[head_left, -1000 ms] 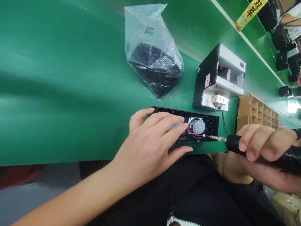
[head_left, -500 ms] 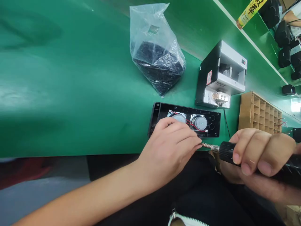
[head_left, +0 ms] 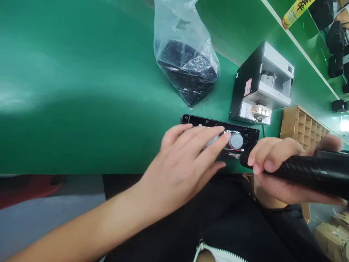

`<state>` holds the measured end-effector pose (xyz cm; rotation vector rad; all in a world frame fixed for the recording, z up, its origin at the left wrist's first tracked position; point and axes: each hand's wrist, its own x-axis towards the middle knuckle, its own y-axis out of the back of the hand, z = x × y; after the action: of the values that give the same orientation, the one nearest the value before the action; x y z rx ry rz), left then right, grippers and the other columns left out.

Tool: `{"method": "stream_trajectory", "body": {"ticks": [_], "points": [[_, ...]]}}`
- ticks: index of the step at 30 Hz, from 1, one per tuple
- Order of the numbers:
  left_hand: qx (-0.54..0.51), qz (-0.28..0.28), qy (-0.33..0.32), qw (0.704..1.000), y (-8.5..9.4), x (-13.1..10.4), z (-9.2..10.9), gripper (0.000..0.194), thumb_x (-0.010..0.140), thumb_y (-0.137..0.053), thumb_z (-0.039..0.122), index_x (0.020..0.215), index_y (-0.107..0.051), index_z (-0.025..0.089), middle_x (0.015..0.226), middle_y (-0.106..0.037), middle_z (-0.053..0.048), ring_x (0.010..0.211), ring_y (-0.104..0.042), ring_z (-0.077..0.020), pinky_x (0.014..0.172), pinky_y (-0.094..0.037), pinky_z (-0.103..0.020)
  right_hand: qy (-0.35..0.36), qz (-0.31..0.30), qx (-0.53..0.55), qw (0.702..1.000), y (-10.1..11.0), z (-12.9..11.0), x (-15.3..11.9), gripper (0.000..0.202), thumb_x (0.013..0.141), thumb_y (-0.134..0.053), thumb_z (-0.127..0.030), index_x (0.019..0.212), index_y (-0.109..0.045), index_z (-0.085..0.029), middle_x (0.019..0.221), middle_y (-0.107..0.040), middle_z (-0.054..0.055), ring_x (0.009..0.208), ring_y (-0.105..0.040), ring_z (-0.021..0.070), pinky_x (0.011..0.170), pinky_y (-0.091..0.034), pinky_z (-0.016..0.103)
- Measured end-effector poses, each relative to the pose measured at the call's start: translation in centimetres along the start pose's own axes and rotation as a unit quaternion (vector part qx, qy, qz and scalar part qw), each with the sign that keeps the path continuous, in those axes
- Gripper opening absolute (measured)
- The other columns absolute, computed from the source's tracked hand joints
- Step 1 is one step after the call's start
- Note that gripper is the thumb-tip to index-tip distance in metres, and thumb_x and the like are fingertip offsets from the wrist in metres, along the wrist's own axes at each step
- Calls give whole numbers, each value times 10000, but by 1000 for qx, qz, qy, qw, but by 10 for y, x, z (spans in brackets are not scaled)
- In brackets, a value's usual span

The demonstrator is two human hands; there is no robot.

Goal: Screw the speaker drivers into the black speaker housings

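A black speaker panel point(head_left: 218, 123) with round silver-grey drivers and a red wire lies on the green table near its front edge. My left hand point(head_left: 188, 156) is spread over the left and middle of the panel, its fingers apart, hiding part of it. My right hand point(head_left: 275, 163) is wrapped round a black electric screwdriver point(head_left: 308, 173). The screwdriver's tip point(head_left: 233, 155) points left, at the panel's front edge; whether it touches there I cannot tell.
A clear plastic bag point(head_left: 187, 65) of black parts lies behind the panel. Behind and to the right stand a black and silver machine point(head_left: 261, 83) and a cardboard divider box point(head_left: 289, 123). A yellow-labelled bottle point(head_left: 296, 14) lies farther back.
My left hand has opened from a pinch near the screwdriver's tip and moved left over the panel. The screwdriver has shifted left and up in my right hand, its tip now by the panel.
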<state>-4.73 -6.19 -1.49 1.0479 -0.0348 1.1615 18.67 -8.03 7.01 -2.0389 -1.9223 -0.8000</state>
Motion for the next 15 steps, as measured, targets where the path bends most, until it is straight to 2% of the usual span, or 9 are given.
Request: {"method": "stream_trajectory", "body": {"ticks": [1,3,7,10,15], "points": [[4,-9,0,1000,2,-3,-7,428,1204,-763,277,1630,-724,258,1618,-872,-161,1445,-843,-392,1323,-571,-628,13,27,46,998,-3,9,1,556,1225,-649,-733,1735,-644,-511,748,-660,-98,434,-585,174,434,-599,346],[8,-32,-5,999,3,-8,-21,332,1224,-734,323,1551,-767,275,1566,-902,-137,1463,-838,-408,1365,-544,-683,43,64,109,991,-13,24,3,599,1243,-553,-766,1639,-777,-376,750,-705,-52,426,-578,175,398,-592,354],[14,-55,-6,998,-5,-18,-37,326,1242,-659,313,1523,-821,284,1566,-908,-116,1508,-823,-406,1416,-532,-715,114,96,61,987,-30,41,6,629,1192,-660,-787,1660,-742,-375,655,-560,-134,320,-315,98,298,-400,247],[2,-38,-4,999,-11,-20,-36,360,1191,-717,256,1524,-851,285,1558,-913,-114,1504,-832,-411,1397,-567,-709,102,86,37,990,-31,47,4,666,1172,-670,-835,1656,-743,-384,682,-564,-130,330,-361,110,323,-458,269],[12,-52,-5,999,-9,-16,-33,345,1180,-758,251,1511,-850,277,1562,-915,-111,1499,-843,-404,1402,-574,-702,100,52,100,989,-16,54,-2,730,1141,-703,-861,1683,-730,-373,719,-621,-99,368,-443,124,355,-479,276]]}}
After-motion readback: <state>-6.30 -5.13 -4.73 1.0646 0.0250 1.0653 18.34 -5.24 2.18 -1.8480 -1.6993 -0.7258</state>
